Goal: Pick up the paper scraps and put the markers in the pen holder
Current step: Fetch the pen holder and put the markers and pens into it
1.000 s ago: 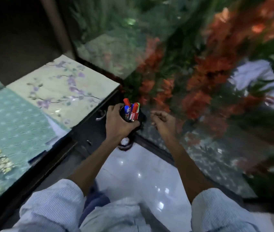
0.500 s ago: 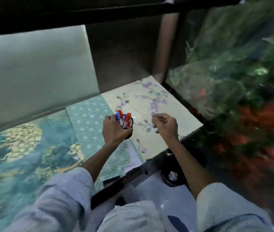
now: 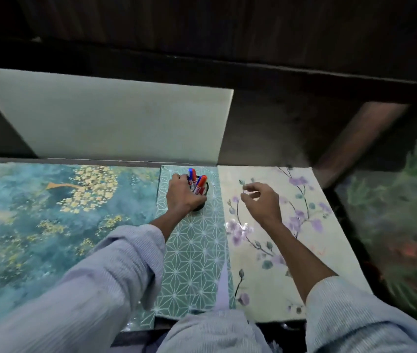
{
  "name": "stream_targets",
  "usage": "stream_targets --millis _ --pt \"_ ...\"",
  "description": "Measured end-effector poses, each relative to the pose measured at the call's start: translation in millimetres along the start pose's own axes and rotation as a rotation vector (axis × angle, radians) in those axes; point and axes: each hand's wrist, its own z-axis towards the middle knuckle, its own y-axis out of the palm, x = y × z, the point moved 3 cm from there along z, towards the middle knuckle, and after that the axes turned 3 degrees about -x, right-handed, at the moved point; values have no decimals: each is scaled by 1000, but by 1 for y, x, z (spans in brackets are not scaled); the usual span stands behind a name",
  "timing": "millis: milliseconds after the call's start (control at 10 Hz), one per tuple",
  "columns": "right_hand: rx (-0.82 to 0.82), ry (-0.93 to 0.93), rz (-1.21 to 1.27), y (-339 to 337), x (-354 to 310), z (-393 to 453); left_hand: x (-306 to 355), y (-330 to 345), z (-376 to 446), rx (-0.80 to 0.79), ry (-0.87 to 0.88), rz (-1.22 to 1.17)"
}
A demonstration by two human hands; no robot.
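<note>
Two or so markers (image 3: 198, 184) already standing in pen holder (image 3: 201, 197), gripped by left hand (image 3: 182, 196) on green-patterned strip of counter (image 3: 194, 253). Right hand (image 3: 261, 200) loosely curled above floral part, maybe pinching something tiny, can't tell. No scraps visible. Looks nearly done.

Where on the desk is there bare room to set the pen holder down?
Bare patches: the geometric green sheet near the left hand, the teal sheet to its left, and the floral sheet around the right hand. Crowded only at the pen holder with its markers.
</note>
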Motion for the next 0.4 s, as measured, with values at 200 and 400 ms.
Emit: stream_targets --millis 200,400 --pt "-57 -132 -103 6 -9 49 7 11 33 -25 -83 -39" --pt "-99 -159 -143 18 -8 62 7 18 32 -68 -111 -113"
